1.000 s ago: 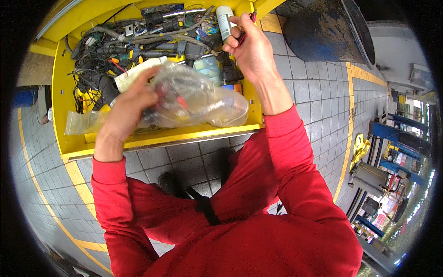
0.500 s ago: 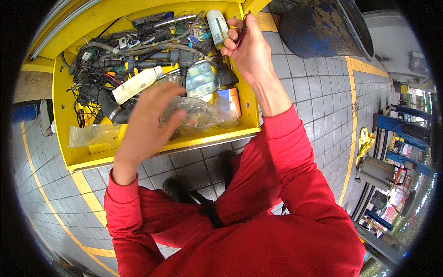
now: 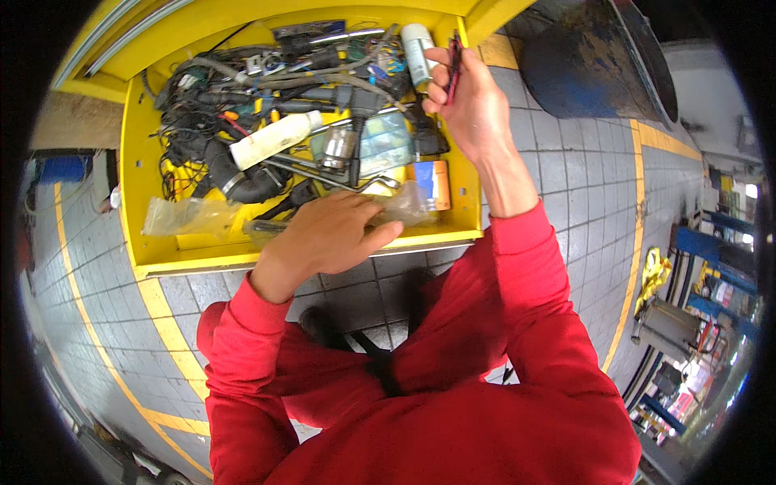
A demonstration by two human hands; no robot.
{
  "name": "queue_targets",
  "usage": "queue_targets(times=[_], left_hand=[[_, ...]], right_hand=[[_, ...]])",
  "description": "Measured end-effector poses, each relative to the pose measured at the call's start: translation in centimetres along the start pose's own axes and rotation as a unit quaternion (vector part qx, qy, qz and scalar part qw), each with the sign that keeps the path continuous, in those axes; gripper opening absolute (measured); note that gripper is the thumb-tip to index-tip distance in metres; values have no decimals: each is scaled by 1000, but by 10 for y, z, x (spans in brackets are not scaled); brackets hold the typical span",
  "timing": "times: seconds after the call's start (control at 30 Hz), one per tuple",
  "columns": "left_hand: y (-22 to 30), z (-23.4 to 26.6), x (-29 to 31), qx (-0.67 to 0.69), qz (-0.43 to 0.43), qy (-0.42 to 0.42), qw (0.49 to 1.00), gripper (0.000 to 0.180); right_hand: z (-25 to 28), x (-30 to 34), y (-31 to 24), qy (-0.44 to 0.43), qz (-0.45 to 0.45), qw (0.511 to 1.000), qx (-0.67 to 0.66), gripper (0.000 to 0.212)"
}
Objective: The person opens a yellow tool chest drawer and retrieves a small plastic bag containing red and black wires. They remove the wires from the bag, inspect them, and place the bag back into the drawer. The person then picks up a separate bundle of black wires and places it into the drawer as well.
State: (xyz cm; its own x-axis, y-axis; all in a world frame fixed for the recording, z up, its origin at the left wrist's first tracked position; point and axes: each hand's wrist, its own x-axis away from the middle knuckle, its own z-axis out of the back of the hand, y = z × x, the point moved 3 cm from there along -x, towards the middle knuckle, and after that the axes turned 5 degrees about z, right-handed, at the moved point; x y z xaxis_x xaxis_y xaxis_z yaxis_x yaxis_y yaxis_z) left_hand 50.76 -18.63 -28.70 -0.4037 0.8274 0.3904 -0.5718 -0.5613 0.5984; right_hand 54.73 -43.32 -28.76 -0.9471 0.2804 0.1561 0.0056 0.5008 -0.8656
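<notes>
My right hand (image 3: 477, 109) is closed around a slim red-and-black tool (image 3: 454, 74) at the right side of an open yellow drawer (image 3: 307, 249). The tool's exact kind is not clear. Over the drawer's front edge my left hand (image 3: 323, 234) lies palm down on a crumpled clear plastic bag (image 3: 408, 204), thumb spread away from the fingers. Its fingertips are partly hidden. Just beyond it are a shiny metal socket-like cylinder (image 3: 338, 148), a bent metal wrench (image 3: 311, 171) and a white bottle (image 3: 276, 139) on its side.
Tangled black cables and a hose (image 3: 242, 182) fill the drawer's left. A spray can (image 3: 418, 52) stands near the right wall, an orange-and-blue box (image 3: 431, 182) below it. Another plastic bag (image 3: 182, 217) lies front left. A large dark drum (image 3: 594, 65) stands on the tiled floor.
My left hand has come down onto the plastic bag, which has shifted toward the front, uncovering the metal cylinder and wrench. My right hand keeps hold of the tool. The view has shifted slightly.
</notes>
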Motion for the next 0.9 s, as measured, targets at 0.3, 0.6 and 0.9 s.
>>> queue_targets(times=[0.3,0.6,0.9], left_hand=[[-3,-6,4,-12,-16,34,999,60],[-4,22,13,82,-20,166,982,42],[-68,84,50,161,59,357,918,18]], right_hand=[[-6,6,4,-46,-2,996,77,32],[-13,7,11,-46,-12,989,137,34],[-11,9,11,-72,-23,987,141,37]])
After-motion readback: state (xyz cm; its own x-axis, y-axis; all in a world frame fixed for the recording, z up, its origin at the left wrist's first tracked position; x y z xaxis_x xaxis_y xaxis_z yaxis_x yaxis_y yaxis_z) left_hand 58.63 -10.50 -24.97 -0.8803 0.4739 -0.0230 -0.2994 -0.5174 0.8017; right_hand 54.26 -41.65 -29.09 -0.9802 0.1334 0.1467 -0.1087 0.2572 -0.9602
